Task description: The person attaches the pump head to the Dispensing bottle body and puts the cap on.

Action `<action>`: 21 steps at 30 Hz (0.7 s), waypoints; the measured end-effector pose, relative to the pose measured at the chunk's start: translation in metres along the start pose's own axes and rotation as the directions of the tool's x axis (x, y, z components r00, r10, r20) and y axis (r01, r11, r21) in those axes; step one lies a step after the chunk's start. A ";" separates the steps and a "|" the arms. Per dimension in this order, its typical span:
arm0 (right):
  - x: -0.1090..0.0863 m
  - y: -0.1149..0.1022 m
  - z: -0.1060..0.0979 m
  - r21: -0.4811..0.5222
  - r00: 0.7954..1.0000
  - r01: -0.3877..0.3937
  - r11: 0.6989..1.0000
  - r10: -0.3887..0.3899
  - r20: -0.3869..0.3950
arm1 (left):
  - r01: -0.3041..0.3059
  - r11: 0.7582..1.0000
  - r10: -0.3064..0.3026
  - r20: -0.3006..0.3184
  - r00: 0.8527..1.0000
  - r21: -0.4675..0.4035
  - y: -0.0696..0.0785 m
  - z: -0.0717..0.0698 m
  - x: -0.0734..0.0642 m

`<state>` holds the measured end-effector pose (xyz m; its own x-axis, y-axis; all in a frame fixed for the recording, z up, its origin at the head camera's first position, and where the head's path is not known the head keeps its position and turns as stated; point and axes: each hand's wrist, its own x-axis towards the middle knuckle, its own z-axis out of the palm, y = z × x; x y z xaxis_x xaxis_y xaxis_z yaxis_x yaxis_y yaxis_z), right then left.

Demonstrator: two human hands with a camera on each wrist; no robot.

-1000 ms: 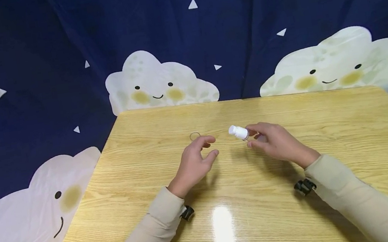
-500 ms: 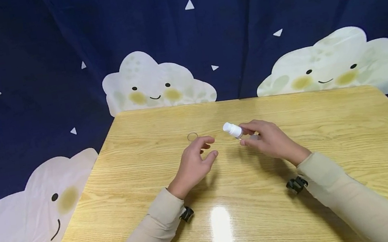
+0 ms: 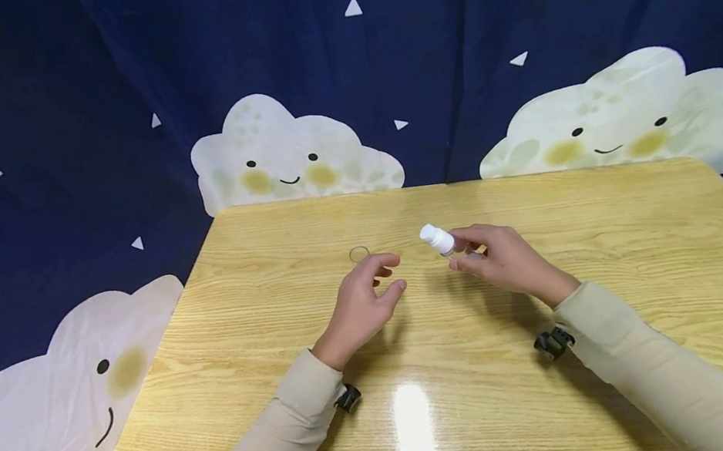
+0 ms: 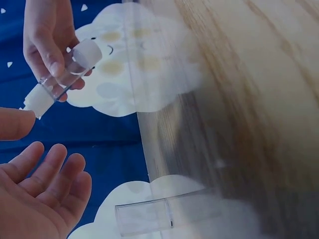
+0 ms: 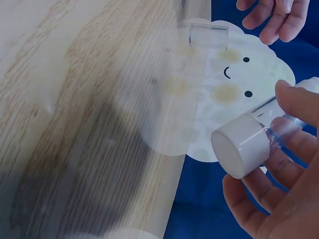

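My right hand grips a small clear pump bottle between thumb and fingers, holding it tilted above the table with its white top toward the upper left. The right wrist view shows the bottle's white base and see-through body, with fingers curled beneath. To the left, my left hand hovers with relaxed fingers and nothing in it; its thumb overlaps the bottle's white top in the left wrist view. Just beyond the left fingers, a clear open-ended cylinder, seemingly a cap, stands on the table.
The light wood table reaches back to a dark blue curtain printed with clouds and triangles. A bright light reflection lies on the wood near the front. Each wrist carries a black camera strap.
My right hand has moved slightly left and up with the bottle, which now tilts a little more upright. My left hand and the clear cylinder stay put.
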<state>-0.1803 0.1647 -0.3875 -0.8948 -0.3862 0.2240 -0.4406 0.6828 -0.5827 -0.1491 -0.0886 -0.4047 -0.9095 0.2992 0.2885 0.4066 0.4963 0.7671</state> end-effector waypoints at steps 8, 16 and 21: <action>0.003 0.000 0.003 0.022 1.000 0.011 1.000 -0.011 0.000 | 0.023 1.000 -0.023 0.006 1.000 -0.009 0.000 -0.003 -0.002; 0.012 0.007 0.007 0.050 0.997 -0.073 0.996 0.072 0.028 | 0.024 1.000 -0.024 0.014 1.000 -0.018 -0.002 -0.005 -0.004; 0.020 0.014 0.009 0.057 0.994 -0.107 0.993 0.106 0.026 | 0.027 0.999 -0.027 0.028 0.999 -0.028 -0.003 -0.005 -0.004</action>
<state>-0.2034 0.1610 -0.3983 -0.9342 -0.3277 0.1412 -0.3377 0.6840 -0.6466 -0.1471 -0.0957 -0.4049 -0.9173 0.3083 0.2520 0.3789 0.4809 0.7907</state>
